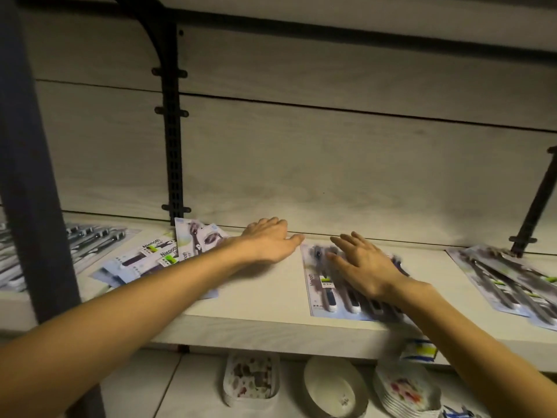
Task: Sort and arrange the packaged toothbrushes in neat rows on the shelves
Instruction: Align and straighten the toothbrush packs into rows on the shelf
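A pale shelf (265,294) holds flat toothbrush packs. My right hand (364,263) lies palm down with straight fingers on a pile of packs (319,285) near the shelf's middle. My left hand (268,239) rests flat on the bare shelf just left of that pile, fingers straight, thumb toward the pile's top corner. Behind my left forearm, a loose heap of packs (196,236) lies askew, with more labelled packs (141,260) to its left. Another pile (509,282) lies slanted at the far right.
A dark upright post (30,176) stands at the left and a black bracket rail (173,140) runs up the back panel. Another bracket (533,206) is at right. Below the shelf sit patterned dishes (250,375), a white bowl (331,384) and stacked plates (407,390).
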